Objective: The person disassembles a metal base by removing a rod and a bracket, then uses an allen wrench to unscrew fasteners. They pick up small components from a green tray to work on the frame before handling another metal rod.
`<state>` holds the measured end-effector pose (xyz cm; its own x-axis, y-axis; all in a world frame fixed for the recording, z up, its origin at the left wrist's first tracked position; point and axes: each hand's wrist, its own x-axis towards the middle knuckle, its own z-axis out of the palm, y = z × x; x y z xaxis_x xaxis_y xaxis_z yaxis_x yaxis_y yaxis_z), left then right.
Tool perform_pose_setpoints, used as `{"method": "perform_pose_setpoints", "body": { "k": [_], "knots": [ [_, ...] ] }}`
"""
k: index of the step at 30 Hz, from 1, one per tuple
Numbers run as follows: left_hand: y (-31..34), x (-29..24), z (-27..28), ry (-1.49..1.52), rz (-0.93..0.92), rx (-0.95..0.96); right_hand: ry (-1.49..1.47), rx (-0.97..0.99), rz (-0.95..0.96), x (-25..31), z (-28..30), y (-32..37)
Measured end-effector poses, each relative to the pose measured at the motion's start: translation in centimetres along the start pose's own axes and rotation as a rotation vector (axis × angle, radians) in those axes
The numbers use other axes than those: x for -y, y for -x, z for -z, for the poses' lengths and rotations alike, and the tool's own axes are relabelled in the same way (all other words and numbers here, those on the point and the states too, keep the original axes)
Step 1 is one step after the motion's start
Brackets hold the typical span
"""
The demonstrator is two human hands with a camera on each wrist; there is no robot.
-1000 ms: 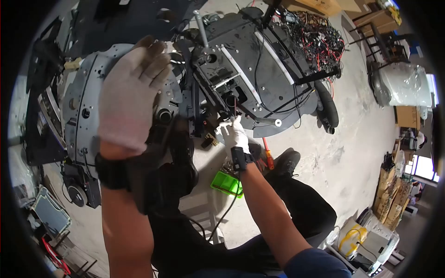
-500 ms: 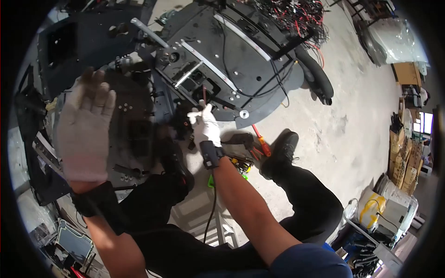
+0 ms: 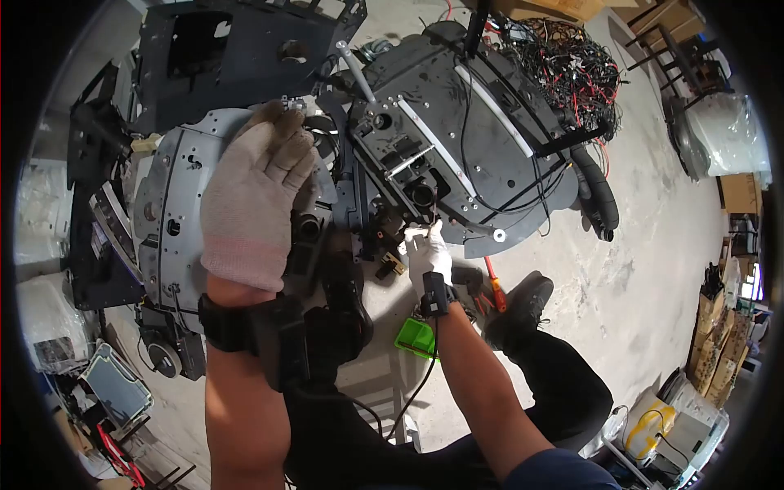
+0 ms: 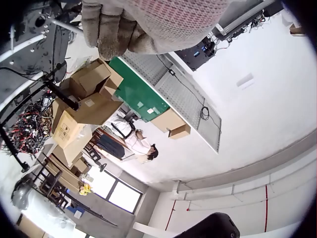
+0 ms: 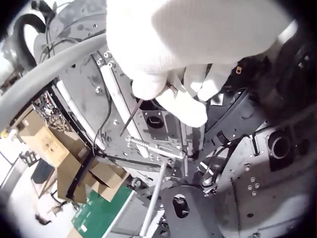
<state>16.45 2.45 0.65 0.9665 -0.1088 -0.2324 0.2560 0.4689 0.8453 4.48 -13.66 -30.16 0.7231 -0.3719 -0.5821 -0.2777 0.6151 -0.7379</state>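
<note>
My right hand (image 3: 429,257), in a white glove, is at the near edge of a dark grey, rounded metal base (image 3: 510,184). Between its thumb and fingers it pinches a thin dark rod (image 5: 130,119), best seen in the right wrist view, pointing out over the base. Close to those fingertips is a round black opening (image 3: 422,196) in the base. My left hand (image 3: 253,196), in a light glove with soiled fingertips, is held up over a lighter grey metal base (image 3: 167,192). Its fingers are extended and slightly bent, with nothing in them.
A red and orange screwdriver (image 3: 496,292) lies on the floor beside my shoe (image 3: 527,298). Near my feet is a green tray (image 3: 416,339). A tangle of wires (image 3: 563,69) and a black ribbed tube (image 3: 594,192) lie beyond the dark base. A black panel (image 3: 237,73) stands at the back left.
The head view swung aside and came back, shifting the whole scene. My right hand keeps its pinch on the rod by the base edge; my left hand stays extended and holds nothing.
</note>
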Motion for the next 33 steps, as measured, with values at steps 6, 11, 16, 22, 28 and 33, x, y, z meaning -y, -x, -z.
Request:
{"method": "perform_pose_setpoints", "body": {
  "k": [6, 11, 16, 22, 28, 33],
  "knots": [
    [0.1, -0.4, 0.0, 0.035, 0.051, -0.118, -0.519, 0.085, -0.175, 2.4, -1.4, 0.9],
    [0.2, -0.7, 0.0, 0.065, 0.064, -0.134, -0.602, -0.06, -0.232, 2.6, -1.0, 1.1],
    [-0.2, -0.3, 0.5, 0.055, 0.071, -0.058, -0.25, -0.079, -0.226, 2.8, -1.4, 4.1],
    [-0.1, 0.4, 0.1, -0.266, 0.153, 0.121, -0.27, 0.389, -0.036, 9.9, -7.0, 10.9],
    [2.8, 2.2, -2.0, -0.682, 0.242, 0.562, -0.297, 0.456, 0.105, 16.0, -10.6, 15.1],
    [3.5, 3.8, -2.9, -0.752, 0.253, 0.545, -0.279, 0.424, 0.047, 16.3, -10.1, 16.3]
  ]
}}
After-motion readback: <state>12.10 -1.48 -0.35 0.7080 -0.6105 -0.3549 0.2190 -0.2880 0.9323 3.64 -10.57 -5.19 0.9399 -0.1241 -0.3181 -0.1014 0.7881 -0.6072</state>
